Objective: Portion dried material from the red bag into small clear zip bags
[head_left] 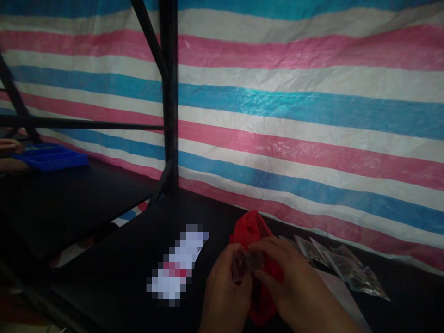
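In front of me on the black table, my left hand [225,289] is closed around the side of a small clear plastic bag [238,267]. My right hand [293,282] pinches the same bag from the other side with thumb and fingers. What lies inside the bag is too dark to make out. Right behind and beneath both hands is a red soft item [250,226], perhaps fabric or a pouch, partly hidden by them. To the right of my right hand lie several clear plastic bags [360,270] with small dark contents.
A white sheet [342,293] lies beside my right forearm. Left of my hands is a blurred-out white item [175,268] with a red band. A black metal post [169,101] rises before a striped sheet [294,115]. Another person's hand [12,148] is by a blue tray [57,157].
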Tool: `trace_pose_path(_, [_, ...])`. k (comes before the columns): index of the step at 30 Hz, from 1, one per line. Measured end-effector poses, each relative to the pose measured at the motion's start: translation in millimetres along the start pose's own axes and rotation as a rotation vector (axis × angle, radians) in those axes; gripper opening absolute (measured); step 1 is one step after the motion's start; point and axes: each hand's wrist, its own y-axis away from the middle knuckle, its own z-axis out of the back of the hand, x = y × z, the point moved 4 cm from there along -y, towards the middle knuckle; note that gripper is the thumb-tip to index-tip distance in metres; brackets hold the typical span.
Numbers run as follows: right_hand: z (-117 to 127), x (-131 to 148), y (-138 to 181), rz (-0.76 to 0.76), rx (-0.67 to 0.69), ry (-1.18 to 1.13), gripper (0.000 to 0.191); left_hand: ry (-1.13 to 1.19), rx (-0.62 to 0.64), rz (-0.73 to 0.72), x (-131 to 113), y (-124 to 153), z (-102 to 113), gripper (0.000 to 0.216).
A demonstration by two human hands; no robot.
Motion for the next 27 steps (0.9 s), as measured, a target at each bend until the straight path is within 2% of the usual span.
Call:
trace_pose_path(3, [-3.4,7.4,-3.0,0.122,0.039,0.093,0.055,0.025,-0.022,-0.006,0.7,-0.1,-3.8,0.033])
trace_pose_path(7, [-3.2,11.9,-5.8,0.174,0.061,0.153,0.059,0.049,-0.019,0.018,-2.6,1.2,-9.6,0.030])
trace_pose_path(12, [13.8,9.5,-4.8,0.190,-0.020,0.038,0.051,0.022,-0.025,0.029,-5.5,0.8,-12.6,0.023])
trace_pose_path(14, [26.5,6.0,-2.2,0.159,-0.091,-0.011,0.043,-0.009,-0.070,0.045,-5.3,0.0,-9.0,0.026])
trace_pose_path(16, [34.2,0.5,-0.1,0.095,-0.102,-0.011,0.039,-0.017,-0.162,0.080,-4.6,-0.6,-1.4,0.035])
trace_pose_path(20, [19.6,-14.2,-2.2,-0.037,0.083,0.135,0.040,-0.056,-0.314,0.125,-2.1,-2.4,14.6,0.040])
trace_pose_path(24, [-2.3,-26.9,-10.6,-0.106,0.081,0.369,0.047,-0.041,-0.306,0.149,2.5,-5.0,18.8,0.038])
trace_pose_path(27, [-11.6,-34.5,-13.9,-0.165,0.092,0.409,0.048,0.001,-0.272,0.200,4.2,-5.3,16.0,0.037])
